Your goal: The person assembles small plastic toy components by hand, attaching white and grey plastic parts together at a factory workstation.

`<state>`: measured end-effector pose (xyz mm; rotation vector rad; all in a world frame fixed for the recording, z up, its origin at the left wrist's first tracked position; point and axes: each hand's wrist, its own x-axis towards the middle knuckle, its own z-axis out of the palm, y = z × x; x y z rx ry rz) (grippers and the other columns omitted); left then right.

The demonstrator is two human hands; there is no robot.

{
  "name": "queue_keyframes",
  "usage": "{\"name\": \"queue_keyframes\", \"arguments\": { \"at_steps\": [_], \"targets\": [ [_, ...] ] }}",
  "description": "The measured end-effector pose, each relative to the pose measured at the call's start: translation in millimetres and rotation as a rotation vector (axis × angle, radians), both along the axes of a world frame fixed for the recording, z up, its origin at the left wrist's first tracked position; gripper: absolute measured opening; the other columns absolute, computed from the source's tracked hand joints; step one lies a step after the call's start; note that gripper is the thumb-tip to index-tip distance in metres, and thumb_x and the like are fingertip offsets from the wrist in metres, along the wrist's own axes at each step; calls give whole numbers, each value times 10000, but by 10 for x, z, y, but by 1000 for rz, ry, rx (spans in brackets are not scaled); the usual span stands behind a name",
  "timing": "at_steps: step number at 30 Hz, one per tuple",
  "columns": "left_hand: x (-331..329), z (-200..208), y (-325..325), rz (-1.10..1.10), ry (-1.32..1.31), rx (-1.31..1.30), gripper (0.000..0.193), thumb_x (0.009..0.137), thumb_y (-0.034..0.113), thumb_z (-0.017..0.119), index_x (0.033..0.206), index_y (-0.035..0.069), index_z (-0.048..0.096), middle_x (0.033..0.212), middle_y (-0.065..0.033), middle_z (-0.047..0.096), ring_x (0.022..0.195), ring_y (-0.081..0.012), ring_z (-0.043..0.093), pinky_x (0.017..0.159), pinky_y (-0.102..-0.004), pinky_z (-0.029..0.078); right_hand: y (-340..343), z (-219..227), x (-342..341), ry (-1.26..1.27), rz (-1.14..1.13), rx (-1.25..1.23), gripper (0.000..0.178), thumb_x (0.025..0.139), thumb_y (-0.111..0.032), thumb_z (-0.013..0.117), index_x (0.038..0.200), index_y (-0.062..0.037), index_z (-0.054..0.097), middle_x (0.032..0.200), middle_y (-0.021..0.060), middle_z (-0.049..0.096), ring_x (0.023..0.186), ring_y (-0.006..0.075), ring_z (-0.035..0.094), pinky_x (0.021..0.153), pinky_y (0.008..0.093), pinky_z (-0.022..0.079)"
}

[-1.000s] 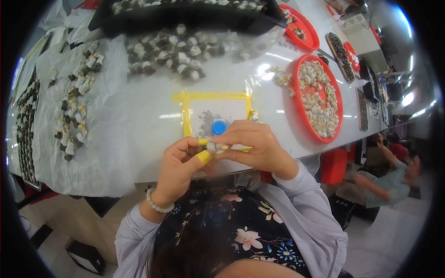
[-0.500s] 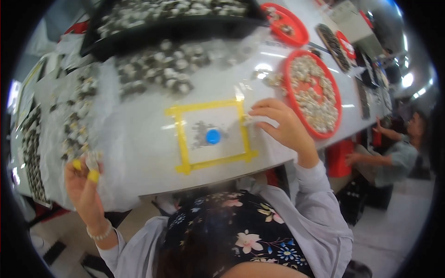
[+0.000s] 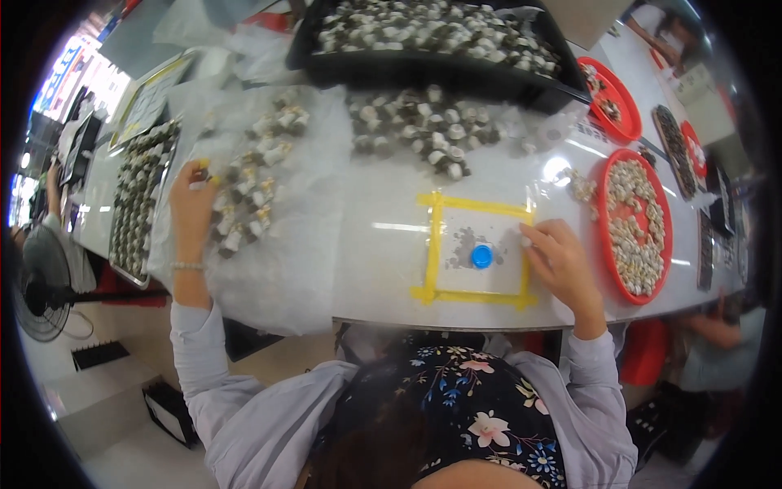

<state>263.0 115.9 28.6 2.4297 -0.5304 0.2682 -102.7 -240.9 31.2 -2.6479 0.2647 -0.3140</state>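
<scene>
My left hand, with yellow coverings on its fingertips, is over the left side of the plastic sheet. Its fingers are curled together, and what they hold is hidden. Beside it on the sheet lie several small white-and-dark pieces, some with yellowish bits. My right hand pinches a small pale piece at the right edge of a yellow tape square. Inside that square a round blue cap-like thing sits amid dark smudges on the white surface.
A black bin full of white-and-dark pieces stands at the back, a loose pile before it. Red trays with pale pieces are at right. A filled tray lies far left, near a fan. Another person is at right.
My left hand has moved forward over the sheet, away from the table's front edge; the small whitish thing it held no longer shows. My right hand stays by the tape square. The view has shifted left.
</scene>
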Motion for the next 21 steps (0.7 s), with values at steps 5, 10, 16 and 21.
{"name": "queue_keyframes", "arguments": {
  "at_steps": [5, 10, 16, 21],
  "targets": [
    [-56, 89, -8, -84, -117, 123, 267, 724, 58, 611, 984, 1, 592, 902, -104, 619, 851, -200, 574, 758, -296, 442, -32, -47, 27, -33, -34, 42, 274, 711, -19, 636, 984, -21, 610, 865, 107, 565, 779, 261, 539, 677, 336, 441],
    [-651, 341, -963, -464, 112, -126, 273, 745, 55, 606, 1014, 17, 585, 1025, -118, 596, 939, -237, 565, 865, -334, 408, -78, -116, 44, -139, 42, -57, 243, 698, -22, 651, 940, -23, 626, 851, 100, 573, 743, 259, 546, 652, 343, 449],
    [-996, 73, -2073, -1003, -245, 19, 317, 684, 8, 578, 1001, 21, 583, 1082, -138, 570, 1057, -292, 494, 891, -376, 398, -34, -149, 32, -131, 38, -54, 237, 698, -32, 659, 934, -26, 637, 837, 98, 574, 752, 259, 547, 662, 343, 449],
    [-914, -119, -2311, -1105, -293, 226, 285, 668, -5, 581, 951, 28, 589, 954, -104, 595, 974, -276, 512, 790, -393, 415, -42, -161, -16, -109, 19, -67, 242, 702, -47, 666, 941, -27, 635, 841, 105, 574, 754, 257, 549, 667, 336, 451]
  ]
}}
